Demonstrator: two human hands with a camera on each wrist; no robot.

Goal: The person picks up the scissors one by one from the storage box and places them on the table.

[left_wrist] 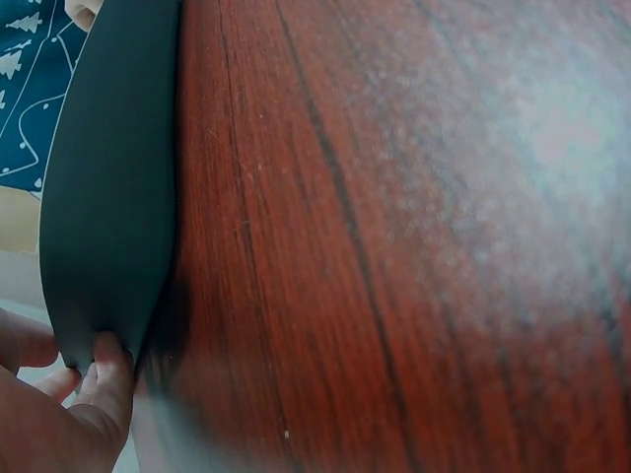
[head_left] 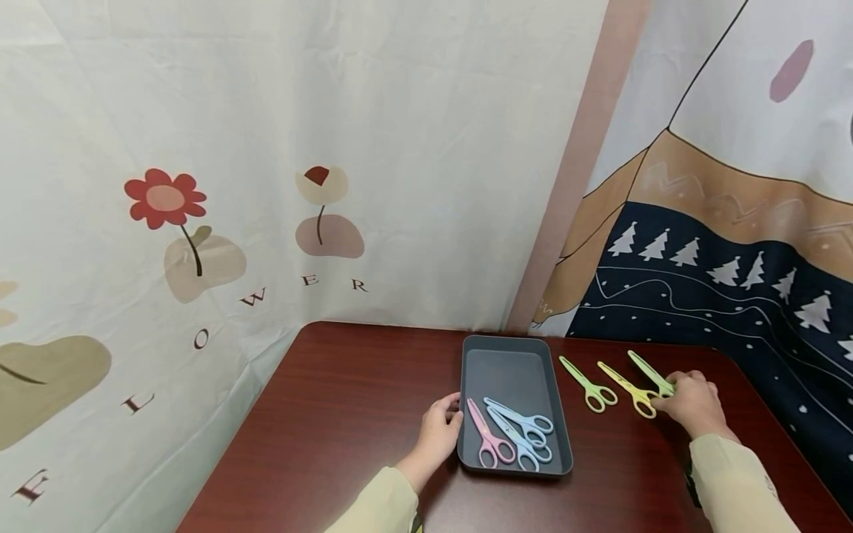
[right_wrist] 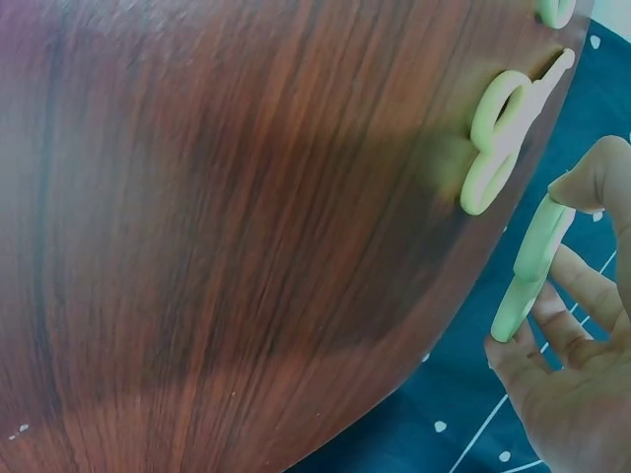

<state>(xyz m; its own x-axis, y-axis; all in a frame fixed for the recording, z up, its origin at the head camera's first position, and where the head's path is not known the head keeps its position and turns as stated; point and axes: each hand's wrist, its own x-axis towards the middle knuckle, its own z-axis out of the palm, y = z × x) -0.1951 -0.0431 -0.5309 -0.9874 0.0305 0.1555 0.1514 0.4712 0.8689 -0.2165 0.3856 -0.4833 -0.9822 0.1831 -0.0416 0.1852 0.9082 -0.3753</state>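
Observation:
At the left side of a dark grey tray [head_left: 489, 366], my left hand [head_left: 440, 428] holds the wall, one fingertip against its outside in the left wrist view. Inside the tray lie pink scissors [head_left: 484, 433] and two pairs of light blue scissors [head_left: 516, 429], blades pointing away. My right hand [head_left: 696, 403] pinches green scissors [right_wrist: 537, 251] by the handles, thumb at one end and fingertips at the other. Just left of that hand are yellow scissors [head_left: 626, 385], their handles close to its fingers. Another light green pair of scissors [head_left: 586, 385] rests between these and the tray.
Everything stands on a reddish-brown wooden table [head_left: 333, 414]. A pale curtain [head_left: 413, 148] with printed flowers hangs behind it, and a dark blue printed cloth [head_left: 666, 296] borders the back right. The table's right edge runs close by the right hand.

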